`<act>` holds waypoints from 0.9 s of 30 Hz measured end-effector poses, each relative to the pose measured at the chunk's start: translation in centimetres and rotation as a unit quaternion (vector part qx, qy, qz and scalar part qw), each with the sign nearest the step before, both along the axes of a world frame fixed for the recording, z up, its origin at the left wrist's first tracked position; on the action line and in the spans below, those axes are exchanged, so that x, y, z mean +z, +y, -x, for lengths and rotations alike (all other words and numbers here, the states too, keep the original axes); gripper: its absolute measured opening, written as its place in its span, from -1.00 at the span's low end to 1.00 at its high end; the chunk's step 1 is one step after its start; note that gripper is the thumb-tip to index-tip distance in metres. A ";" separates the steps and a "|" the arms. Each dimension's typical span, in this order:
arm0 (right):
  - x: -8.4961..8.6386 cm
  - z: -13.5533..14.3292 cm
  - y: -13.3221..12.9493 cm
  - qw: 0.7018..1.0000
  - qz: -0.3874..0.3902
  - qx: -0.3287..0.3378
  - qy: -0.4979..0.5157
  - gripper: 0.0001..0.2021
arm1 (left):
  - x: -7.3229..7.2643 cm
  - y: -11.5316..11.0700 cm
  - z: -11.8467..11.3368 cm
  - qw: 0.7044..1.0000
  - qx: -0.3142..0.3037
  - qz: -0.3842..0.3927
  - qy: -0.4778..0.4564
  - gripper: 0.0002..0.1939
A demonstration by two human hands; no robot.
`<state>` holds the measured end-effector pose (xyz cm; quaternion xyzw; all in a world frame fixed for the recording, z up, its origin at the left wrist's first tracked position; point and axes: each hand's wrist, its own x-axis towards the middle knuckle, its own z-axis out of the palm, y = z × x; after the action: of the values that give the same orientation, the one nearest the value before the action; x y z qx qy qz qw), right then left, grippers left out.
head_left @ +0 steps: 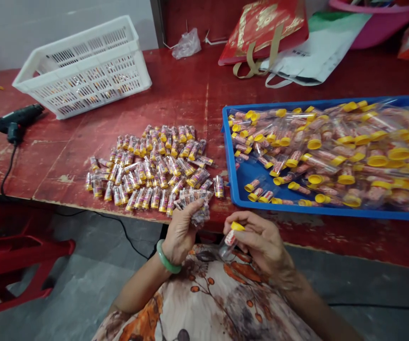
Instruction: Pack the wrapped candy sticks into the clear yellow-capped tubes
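Observation:
My left hand (182, 232), with a green bangle (168, 258) at the wrist, is closed around a bunch of printed clear plastic sleeves (201, 214). Between the fingers and thumb of my right hand (266, 244) is a small clear tube (230, 239) with a yellow cap and red-and-white contents; it tilts with the cap up. Just beyond my left hand stand and lie many yellow-ended tubes in printed sleeves (149, 170). One sleeved tube (219, 186) stands apart at the right of that group. Unsleeved yellow-capped tubes (314, 142) fill much of the blue tray (227, 156) at right.
A white slotted crate (83, 76) sits at back left with a black heat gun (17, 118) beside it, its cord hanging over the table edge. A red bag (264, 31), a white bag (314, 57) and a pink basin (382, 23) are at back right. Red stools (15, 255) stand lower left.

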<state>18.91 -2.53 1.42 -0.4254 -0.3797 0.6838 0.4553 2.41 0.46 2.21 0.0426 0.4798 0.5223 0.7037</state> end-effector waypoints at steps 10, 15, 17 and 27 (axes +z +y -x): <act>0.3 0.2 -0.6 0.991 -0.131 -0.015 -0.032 -0.84 | 0.1 -0.1 -0.5 0.999 0.011 -0.042 -0.014 -0.70; 0.0 0.5 -0.8 0.979 -0.174 -0.039 -0.102 -0.85 | 0.1 -0.1 -0.6 0.999 0.002 -0.024 -0.042 -0.70; -0.2 0.5 -0.6 0.977 -0.164 -0.065 -0.121 -0.87 | 0.2 -0.1 -0.7 0.999 0.001 -0.024 -0.049 -0.69; 0.9 2.5 1.1 0.980 0.003 -0.021 -0.200 -0.79 | 0.2 -1.3 -2.1 0.994 -0.026 -0.102 0.010 -0.74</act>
<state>16.38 -1.44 2.33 -0.5628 -0.4521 0.5761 0.3834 4.53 -0.87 2.43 0.1316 0.4298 0.5497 0.7041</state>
